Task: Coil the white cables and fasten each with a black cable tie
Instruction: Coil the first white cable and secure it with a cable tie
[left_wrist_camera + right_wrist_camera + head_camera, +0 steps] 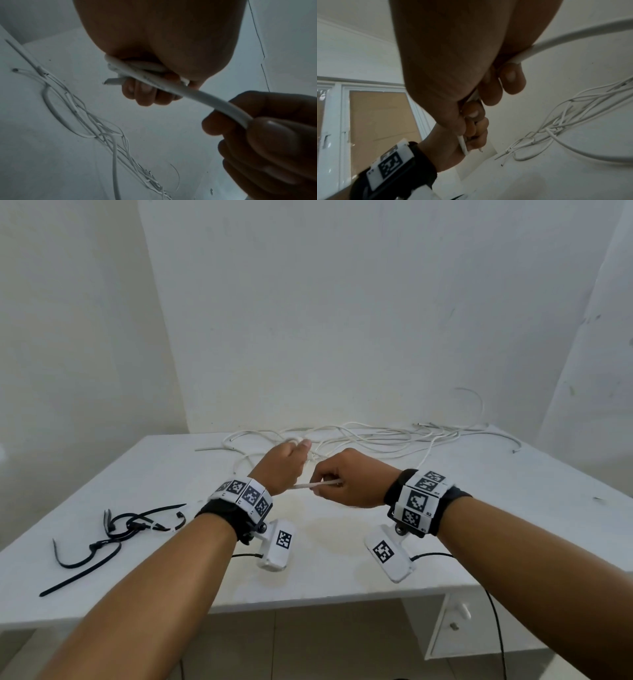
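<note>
— White cable [318, 484] is held in both hands above the worktop [342, 559], is it not?

— It is. The left hand [284, 465] is curled tight round a small bundle of turns, and in the left wrist view a cut end [111, 81] is seen poking out beside the fingers [144, 93]. The right hand [349, 481] is closed round the same cable, which is pinched between thumb and fingers, with a straight stretch drawn between the 2 hands.

— Where is the rest of the cable kept?

— Loose white cables [370, 436] are spread in a tangle along the far edge of the worktop, near the wall [342, 320]. From the right hand, the held cable is led away toward that side, as seen in the right wrist view [573, 35].

— And the ties?

— Black cable ties [113, 532] are left in a small heap at the left of the worktop, well apart from both hands. None is touched. A marker band [421, 501] is worn on each wrist.
</note>
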`<move>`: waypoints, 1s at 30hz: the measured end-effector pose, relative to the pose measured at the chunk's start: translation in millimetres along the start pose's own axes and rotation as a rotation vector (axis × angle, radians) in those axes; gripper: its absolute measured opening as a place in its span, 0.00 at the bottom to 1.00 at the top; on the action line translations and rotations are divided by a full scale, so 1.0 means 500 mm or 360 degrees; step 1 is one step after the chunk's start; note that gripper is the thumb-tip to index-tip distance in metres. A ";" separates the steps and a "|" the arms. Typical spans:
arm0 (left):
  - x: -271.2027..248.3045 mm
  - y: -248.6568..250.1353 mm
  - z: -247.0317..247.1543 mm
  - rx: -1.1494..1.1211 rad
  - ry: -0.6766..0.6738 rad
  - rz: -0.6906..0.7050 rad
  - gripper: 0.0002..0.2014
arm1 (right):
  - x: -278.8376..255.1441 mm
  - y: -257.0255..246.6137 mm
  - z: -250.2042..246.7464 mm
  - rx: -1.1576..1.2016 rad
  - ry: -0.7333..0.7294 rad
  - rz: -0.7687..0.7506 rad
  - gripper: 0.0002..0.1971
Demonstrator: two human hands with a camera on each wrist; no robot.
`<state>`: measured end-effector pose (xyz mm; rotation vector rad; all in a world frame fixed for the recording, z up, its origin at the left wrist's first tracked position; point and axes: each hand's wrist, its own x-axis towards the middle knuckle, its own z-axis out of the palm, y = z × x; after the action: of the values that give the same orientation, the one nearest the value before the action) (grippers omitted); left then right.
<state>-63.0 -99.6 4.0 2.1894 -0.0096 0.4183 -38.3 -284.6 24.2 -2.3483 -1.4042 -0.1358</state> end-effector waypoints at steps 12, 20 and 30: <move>-0.006 0.043 -0.001 0.0202 -0.0637 -0.0004 0.19 | 0.011 0.015 -0.091 0.0123 0.0167 -0.0129 0.05; -0.040 0.051 -0.001 -0.0924 -0.0799 -0.0137 0.27 | 0.016 0.064 -0.145 0.0591 0.0378 0.0072 0.07; -0.050 0.104 -0.006 -0.1864 -0.0705 0.0097 0.26 | 0.021 0.121 -0.041 0.0948 0.0550 0.0265 0.15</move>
<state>-95.6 -132.6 38.4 1.0749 -0.4485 -0.0759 21.6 -309.0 28.4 -1.8264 -0.9175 -0.0595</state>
